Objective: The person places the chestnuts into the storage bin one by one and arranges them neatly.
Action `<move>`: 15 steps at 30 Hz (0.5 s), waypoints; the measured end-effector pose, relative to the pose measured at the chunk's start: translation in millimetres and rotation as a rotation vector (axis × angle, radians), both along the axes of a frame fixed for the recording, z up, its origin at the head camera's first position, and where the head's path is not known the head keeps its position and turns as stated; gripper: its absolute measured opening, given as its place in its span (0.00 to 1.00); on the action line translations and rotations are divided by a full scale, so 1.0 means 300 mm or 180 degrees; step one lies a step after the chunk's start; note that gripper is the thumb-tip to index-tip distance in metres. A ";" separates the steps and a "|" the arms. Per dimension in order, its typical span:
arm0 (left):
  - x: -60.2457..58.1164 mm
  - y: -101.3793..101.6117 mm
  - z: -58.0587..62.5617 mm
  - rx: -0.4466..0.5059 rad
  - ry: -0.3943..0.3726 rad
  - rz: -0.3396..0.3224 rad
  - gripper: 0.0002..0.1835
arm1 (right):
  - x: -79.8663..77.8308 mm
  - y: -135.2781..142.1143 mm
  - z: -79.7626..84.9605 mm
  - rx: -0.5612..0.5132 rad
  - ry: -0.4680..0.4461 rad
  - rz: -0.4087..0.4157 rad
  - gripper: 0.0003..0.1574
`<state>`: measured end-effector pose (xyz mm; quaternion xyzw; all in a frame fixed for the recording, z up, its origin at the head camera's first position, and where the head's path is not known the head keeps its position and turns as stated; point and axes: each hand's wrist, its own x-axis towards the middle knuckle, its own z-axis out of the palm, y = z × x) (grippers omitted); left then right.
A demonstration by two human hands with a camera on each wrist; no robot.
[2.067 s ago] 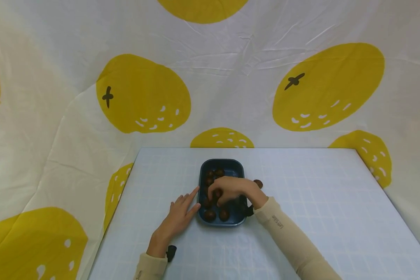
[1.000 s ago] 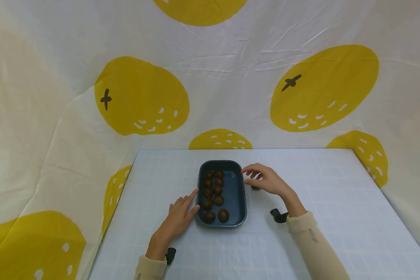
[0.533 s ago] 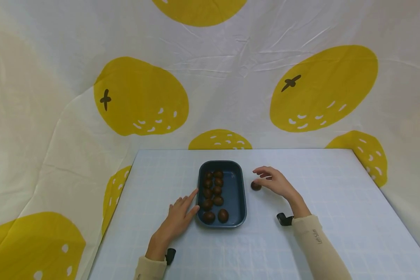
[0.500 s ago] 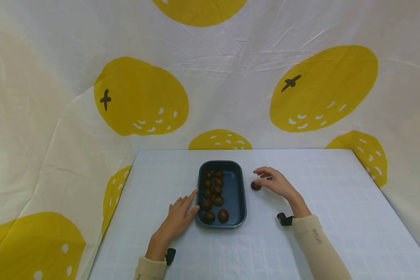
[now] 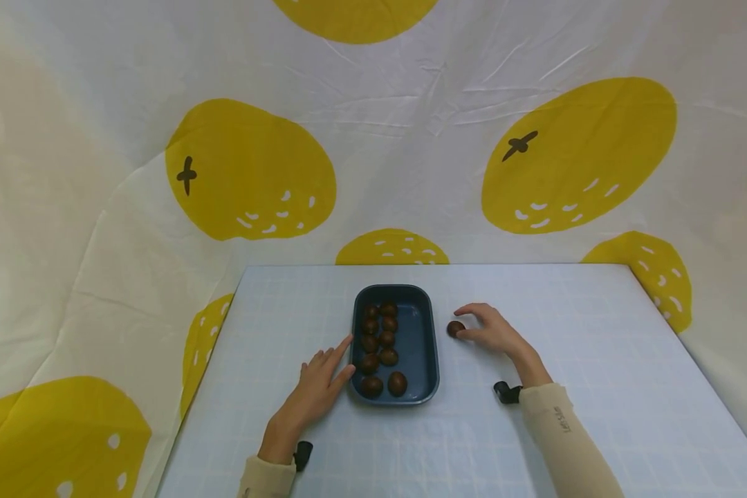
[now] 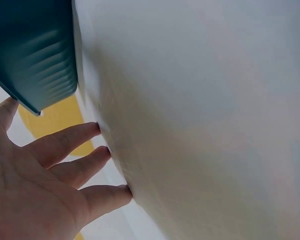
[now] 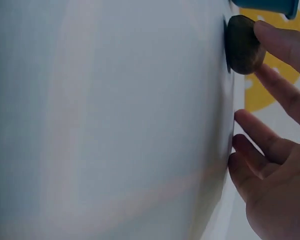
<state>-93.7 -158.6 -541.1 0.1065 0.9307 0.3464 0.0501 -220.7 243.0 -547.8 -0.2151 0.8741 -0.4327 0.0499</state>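
Observation:
A dark blue oblong tray [image 5: 420, 346] stands on the table, with several glossy dark brown, roundish pieces, much like chestnuts [image 5: 397, 384], lined up in two columns along its left side. My left hand [image 5: 314, 387] lies beside it, fingers spread, with the index fingertip and thumb touching the left rim. In the left wrist view the other fingertips rest on the tabletop. Right of the tray, one more brown chestnut-like piece [image 5: 455, 328] sits on the table. My right hand [image 5: 494, 334] has its thumb at that piece and the index finger arched just beyond it, the other fingers extended.
A pale checked cloth covers the table [image 5: 573, 360]. Behind and at the sides hangs a white curtain [image 5: 411, 152] printed with yellow fruit. The right column of the tray is bare. Black cameras [image 5: 507, 393] are strapped at both wrists.
My right hand has left the tray's inside, moved right, and come down by the loose brown piece, thumb and index finger now parted around it. The left hand has stayed put.

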 end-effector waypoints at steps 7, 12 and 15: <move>-0.002 -0.002 0.001 0.0013 0.0019 -0.0006 0.32 | 0.001 -0.008 0.001 0.0176 0.0136 0.0024 0.26; -0.002 -0.004 -0.004 0.0020 0.0025 -0.0007 0.32 | -0.002 -0.013 -0.003 0.0356 0.0110 -0.0043 0.23; -0.001 -0.003 -0.006 0.0023 0.0017 0.0001 0.32 | -0.001 -0.014 -0.006 0.0406 0.0076 -0.0066 0.22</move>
